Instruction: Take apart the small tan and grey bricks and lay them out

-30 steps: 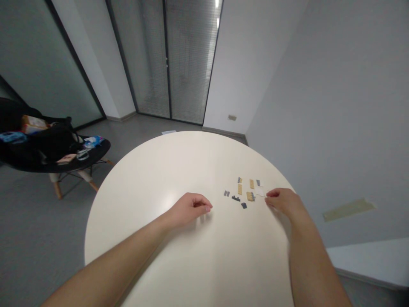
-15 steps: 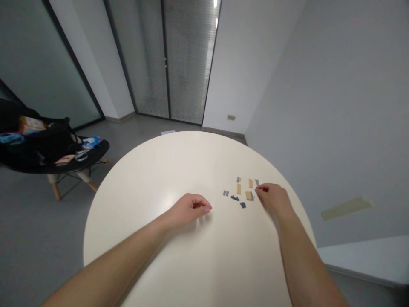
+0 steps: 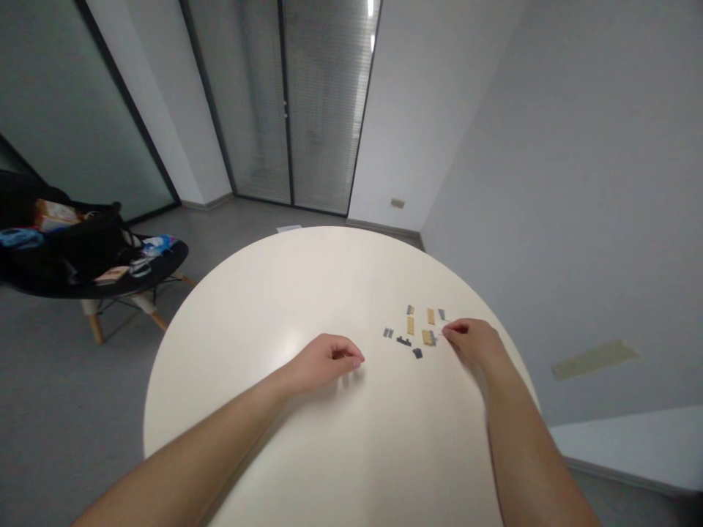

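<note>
My right hand (image 3: 477, 338) is at the right side of a group of small toy building bricks, thumb and fingertips pinched together. A tiny light piece seems to poke out at the fingertips, too small to name. Closest to it are a tan brick (image 3: 428, 337) with a grey part against its right side and a small grey piece (image 3: 441, 314). Two more tan bricks, one upper (image 3: 431, 316) and one left (image 3: 411, 325), lie behind. My left hand (image 3: 324, 362) rests on the table left of the bricks, fingers curled in to the thumb, nothing visible in them.
The round white table (image 3: 263, 293) carries a dark notched piece (image 3: 404, 341), a dark angular piece (image 3: 418, 353), thin grey pieces (image 3: 388, 333) and a grey-and-tan piece (image 3: 410, 309). A black chair (image 3: 33, 282) with a bag stands left. Walls rise behind and right.
My right hand has shifted slightly right and nearer to me, away from the small grey piece. My left hand and the bricks have stayed nearly where they were.
</note>
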Action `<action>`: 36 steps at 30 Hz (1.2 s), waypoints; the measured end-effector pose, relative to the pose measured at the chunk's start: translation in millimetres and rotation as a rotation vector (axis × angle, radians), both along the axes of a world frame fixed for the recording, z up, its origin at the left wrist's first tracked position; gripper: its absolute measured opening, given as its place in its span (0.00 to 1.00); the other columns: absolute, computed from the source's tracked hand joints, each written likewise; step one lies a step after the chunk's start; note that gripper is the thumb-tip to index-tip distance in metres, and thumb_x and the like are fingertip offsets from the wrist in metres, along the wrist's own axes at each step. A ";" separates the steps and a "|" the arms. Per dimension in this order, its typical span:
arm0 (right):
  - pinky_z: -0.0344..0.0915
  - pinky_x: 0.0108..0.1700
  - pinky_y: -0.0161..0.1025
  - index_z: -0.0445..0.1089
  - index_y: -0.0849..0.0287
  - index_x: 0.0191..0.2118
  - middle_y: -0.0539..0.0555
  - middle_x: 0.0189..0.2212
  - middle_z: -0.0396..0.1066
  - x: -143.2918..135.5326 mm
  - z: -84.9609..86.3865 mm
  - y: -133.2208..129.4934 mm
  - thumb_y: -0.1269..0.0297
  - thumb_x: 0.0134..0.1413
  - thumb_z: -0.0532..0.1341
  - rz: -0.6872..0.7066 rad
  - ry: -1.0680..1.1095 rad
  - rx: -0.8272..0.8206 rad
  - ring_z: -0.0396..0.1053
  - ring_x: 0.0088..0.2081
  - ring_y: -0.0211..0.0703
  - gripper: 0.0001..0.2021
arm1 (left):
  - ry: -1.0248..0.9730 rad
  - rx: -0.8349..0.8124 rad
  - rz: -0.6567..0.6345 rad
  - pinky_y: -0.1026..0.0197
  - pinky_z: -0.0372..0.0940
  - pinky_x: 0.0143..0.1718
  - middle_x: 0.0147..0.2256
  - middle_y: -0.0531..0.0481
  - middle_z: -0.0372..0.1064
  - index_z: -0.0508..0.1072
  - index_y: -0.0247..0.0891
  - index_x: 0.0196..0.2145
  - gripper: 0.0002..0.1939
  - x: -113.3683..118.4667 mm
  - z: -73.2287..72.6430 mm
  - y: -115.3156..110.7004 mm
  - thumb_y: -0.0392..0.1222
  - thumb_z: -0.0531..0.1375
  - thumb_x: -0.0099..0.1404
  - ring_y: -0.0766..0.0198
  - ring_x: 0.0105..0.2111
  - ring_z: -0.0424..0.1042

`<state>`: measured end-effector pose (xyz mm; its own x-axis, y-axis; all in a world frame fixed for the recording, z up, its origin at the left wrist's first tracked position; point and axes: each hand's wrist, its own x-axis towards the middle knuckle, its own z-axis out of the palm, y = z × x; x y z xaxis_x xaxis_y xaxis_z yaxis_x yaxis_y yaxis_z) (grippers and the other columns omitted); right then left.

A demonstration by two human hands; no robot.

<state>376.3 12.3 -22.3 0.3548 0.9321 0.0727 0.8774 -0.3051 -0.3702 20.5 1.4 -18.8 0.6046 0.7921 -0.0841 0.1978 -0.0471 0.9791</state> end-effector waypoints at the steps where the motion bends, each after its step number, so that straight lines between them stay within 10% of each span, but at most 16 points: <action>1: 0.61 0.34 0.35 0.77 0.57 0.31 0.54 0.31 0.77 -0.4 0.4 -0.3 0.60 0.46 0.61 0.008 -0.003 0.011 0.72 0.32 0.43 0.09 | 0.004 0.000 -0.002 0.65 0.57 0.29 0.25 0.50 0.69 0.76 0.33 0.33 0.13 -0.2 -0.2 0.0 0.47 0.61 0.59 0.68 0.25 0.64; 36: 0.62 0.37 0.37 0.79 0.57 0.35 0.55 0.36 0.77 -5.6 -2.3 4.6 0.57 0.50 0.60 0.061 -0.104 0.034 0.72 0.38 0.47 0.13 | -0.006 -0.010 -0.004 0.64 0.58 0.29 0.26 0.49 0.71 0.76 0.33 0.32 0.13 0.2 -0.7 -0.9 0.47 0.61 0.59 0.67 0.26 0.65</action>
<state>370.7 16.8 -24.6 0.2866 0.9481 0.1380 0.9282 -0.2391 -0.2852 20.6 0.5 -19.5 0.6080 0.7890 -0.0882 0.1922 -0.0385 0.9806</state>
